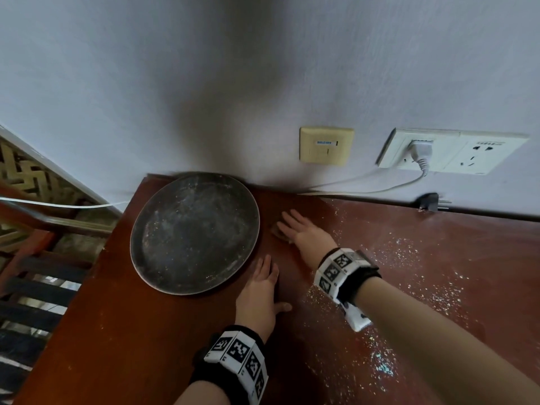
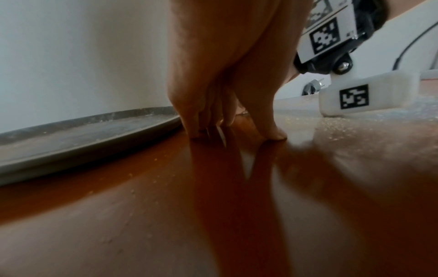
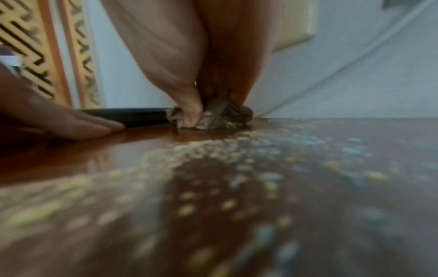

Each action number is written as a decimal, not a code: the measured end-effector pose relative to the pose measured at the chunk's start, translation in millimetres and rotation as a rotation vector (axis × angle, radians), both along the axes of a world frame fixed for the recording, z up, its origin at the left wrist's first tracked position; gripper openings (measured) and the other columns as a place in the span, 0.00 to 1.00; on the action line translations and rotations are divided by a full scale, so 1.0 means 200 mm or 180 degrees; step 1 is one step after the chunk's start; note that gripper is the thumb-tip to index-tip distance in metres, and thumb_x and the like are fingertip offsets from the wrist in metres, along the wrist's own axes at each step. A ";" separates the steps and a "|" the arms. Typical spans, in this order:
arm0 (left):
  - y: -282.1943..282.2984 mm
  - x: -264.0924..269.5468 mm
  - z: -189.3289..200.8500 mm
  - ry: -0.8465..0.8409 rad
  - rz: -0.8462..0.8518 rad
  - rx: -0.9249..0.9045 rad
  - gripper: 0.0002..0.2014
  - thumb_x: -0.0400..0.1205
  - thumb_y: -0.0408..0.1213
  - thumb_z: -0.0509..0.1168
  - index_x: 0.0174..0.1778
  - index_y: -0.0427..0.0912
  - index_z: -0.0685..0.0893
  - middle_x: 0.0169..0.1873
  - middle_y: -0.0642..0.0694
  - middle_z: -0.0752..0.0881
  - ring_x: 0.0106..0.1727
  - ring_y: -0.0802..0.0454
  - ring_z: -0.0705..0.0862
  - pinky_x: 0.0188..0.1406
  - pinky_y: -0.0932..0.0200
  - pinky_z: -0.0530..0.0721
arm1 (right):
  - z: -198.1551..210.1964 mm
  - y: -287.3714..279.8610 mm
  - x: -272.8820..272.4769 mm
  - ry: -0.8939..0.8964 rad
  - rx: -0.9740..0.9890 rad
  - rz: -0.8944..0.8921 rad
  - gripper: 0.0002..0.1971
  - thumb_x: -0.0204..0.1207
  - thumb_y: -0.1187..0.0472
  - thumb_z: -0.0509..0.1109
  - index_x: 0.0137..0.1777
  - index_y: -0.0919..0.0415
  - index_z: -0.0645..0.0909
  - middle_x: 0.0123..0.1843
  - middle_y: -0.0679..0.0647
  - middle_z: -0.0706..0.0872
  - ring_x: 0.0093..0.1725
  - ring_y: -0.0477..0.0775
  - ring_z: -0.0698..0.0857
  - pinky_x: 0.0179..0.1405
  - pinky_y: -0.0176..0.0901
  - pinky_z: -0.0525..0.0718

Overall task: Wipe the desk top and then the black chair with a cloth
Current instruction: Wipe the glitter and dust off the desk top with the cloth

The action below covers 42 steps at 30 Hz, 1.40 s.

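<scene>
Nearest: left hand [image 1: 261, 299] is laid flat on the desk top [image 1: 140, 340], fingers straight, thumb splayed, nothing held; fingertips just beside the rim of the round dark tray [image 1: 194, 232].

Further in: right hand [image 1: 304, 229] is pressed palm-down on the cloth [image 1: 277, 230], a small brownish wad mostly hidden under the fingers. In the right wrist view the cloth [image 3: 213, 116] is seen bunched under the hand, thumb dug into it, so it's pinned and partly gripped.

Progress, as judged: desk wipe is underway, not done. Wood nr the left hand and tray looks clean and glossy, while shiny crumbs [image 1: 409, 273] are scattered widely to the right and toward the near edge. That whole side is left, probably also under the tray. The black chair isn't in view, so it's taken as not yet started.

Room/edges: cloth is boxed in btwn tray rim on the left and wall [image 1: 263, 83] behind. Open room is to the right. Left desk edge drops off just past the tray. At the back, a black plug [image 1: 428, 202] lies on the desk by the wall, and a white cable [image 1: 380, 188] runs along it; both could be snagged.
</scene>
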<state>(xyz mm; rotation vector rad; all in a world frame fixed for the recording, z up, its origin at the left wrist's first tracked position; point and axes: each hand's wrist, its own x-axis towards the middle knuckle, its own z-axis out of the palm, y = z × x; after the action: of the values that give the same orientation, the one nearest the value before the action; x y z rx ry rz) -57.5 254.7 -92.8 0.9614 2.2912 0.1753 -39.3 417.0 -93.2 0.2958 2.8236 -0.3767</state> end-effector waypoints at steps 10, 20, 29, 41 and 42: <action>0.00 0.00 0.00 -0.0039 0.0014 0.0065 0.44 0.79 0.46 0.69 0.83 0.44 0.47 0.83 0.46 0.39 0.83 0.51 0.37 0.79 0.59 0.47 | 0.01 0.19 0.01 -0.0404 -0.0010 -0.0341 0.30 0.82 0.69 0.56 0.82 0.55 0.52 0.85 0.54 0.46 0.83 0.56 0.46 0.79 0.51 0.59; -0.01 0.00 0.00 -0.0065 0.0044 0.0126 0.44 0.79 0.45 0.69 0.83 0.44 0.48 0.83 0.47 0.39 0.83 0.52 0.37 0.80 0.59 0.47 | 0.04 0.33 0.16 -0.0198 -0.0037 -0.1190 0.31 0.80 0.71 0.55 0.81 0.51 0.56 0.84 0.53 0.50 0.83 0.55 0.49 0.77 0.57 0.64; 0.00 0.00 0.00 -0.0043 0.0045 0.0085 0.44 0.78 0.45 0.69 0.83 0.45 0.48 0.83 0.47 0.39 0.83 0.51 0.38 0.80 0.58 0.47 | 0.04 0.35 0.09 -0.0192 -0.0044 -0.1147 0.29 0.80 0.70 0.57 0.80 0.50 0.60 0.84 0.52 0.53 0.83 0.54 0.51 0.78 0.53 0.60; -0.01 0.01 -0.01 -0.0005 0.0068 0.0089 0.44 0.78 0.45 0.69 0.83 0.46 0.48 0.83 0.47 0.39 0.83 0.52 0.38 0.80 0.59 0.48 | -0.01 0.19 -0.20 -0.0246 -0.0261 -0.0651 0.28 0.82 0.68 0.54 0.81 0.52 0.56 0.85 0.52 0.47 0.83 0.57 0.45 0.78 0.57 0.61; -0.01 0.01 -0.01 -0.0008 0.0078 0.0114 0.44 0.78 0.45 0.69 0.83 0.46 0.48 0.83 0.47 0.39 0.83 0.52 0.38 0.80 0.59 0.48 | -0.01 0.18 -0.16 -0.0303 -0.0219 -0.0540 0.28 0.82 0.68 0.54 0.82 0.52 0.56 0.85 0.52 0.46 0.83 0.56 0.44 0.78 0.57 0.61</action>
<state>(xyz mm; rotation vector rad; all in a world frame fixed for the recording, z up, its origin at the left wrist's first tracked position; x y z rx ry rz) -55.8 253.1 -95.0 0.9508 2.3054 0.2286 -71.9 453.2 -94.7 0.5261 2.6939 -0.4812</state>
